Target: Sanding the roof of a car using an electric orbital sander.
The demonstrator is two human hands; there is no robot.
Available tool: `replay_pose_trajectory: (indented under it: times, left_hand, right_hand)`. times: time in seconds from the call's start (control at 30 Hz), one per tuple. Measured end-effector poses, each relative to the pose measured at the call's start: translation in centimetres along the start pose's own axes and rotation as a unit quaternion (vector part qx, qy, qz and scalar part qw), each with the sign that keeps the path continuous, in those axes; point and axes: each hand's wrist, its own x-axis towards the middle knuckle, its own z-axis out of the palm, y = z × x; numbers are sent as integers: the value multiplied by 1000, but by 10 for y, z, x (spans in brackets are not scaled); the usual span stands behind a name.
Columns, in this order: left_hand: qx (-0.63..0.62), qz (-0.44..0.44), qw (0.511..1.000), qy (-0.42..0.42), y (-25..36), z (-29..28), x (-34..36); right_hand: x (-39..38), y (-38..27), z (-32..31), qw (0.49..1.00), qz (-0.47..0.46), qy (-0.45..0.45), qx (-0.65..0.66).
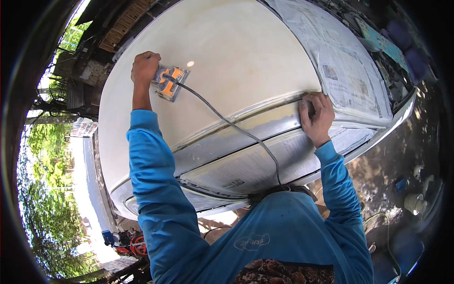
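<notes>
On the pale, dusty car roof (pixel 236 61) lies an orange and grey electric sander (pixel 171 83) with a square pad. My left hand (pixel 144 68) is closed round its grip at the left end, arm stretched far forward. A grey power cord (pixel 227 120) runs from the sander across the roof and down over the side to my waist. At the right, my right hand (pixel 317 116) grips the roof's edge (pixel 283 115) beside the paper-covered windshield, its fingers bent over it. Part of that grip is hidden by the hand itself.
Newspaper masking (pixel 347 80) covers the windshield, and more masking paper (pixel 250 163) covers the side windows. A small light spot (pixel 190 64) shows on the roof. A red wheel (pixel 138 245) stands at lower left. A thin hose (pixel 388 227) and clutter lie on the ground at right.
</notes>
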Motion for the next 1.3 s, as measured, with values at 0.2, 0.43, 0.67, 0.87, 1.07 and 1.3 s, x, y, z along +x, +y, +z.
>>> replay_pose_trajectory:
  times: [0.2,0.43,0.67,0.87,1.07,1.3]
  left_hand:
    - [7,22,1000,-5,26,11,-16]
    - [-17,116,993,-30,108,30,-67]
    - [-1,215,976,-43,187,61,-135]
    - [-29,299,954,-23,213,74,-146]
    - [-11,244,969,-45,201,71,-97]
    - [-15,169,985,1,142,59,-29]
  right_hand:
    - [0,-1,1,1000,-4,-2,-7]
    - [-1,0,2,1000,-3,0,-5]
    - [-2,0,2,1000,0,3,0]
    - [-3,0,-1,1000,11,-11,6]
    - [-2,2,-1,1000,4,-4,13]
    - [-1,2,-1,1000,-1,-1,9]
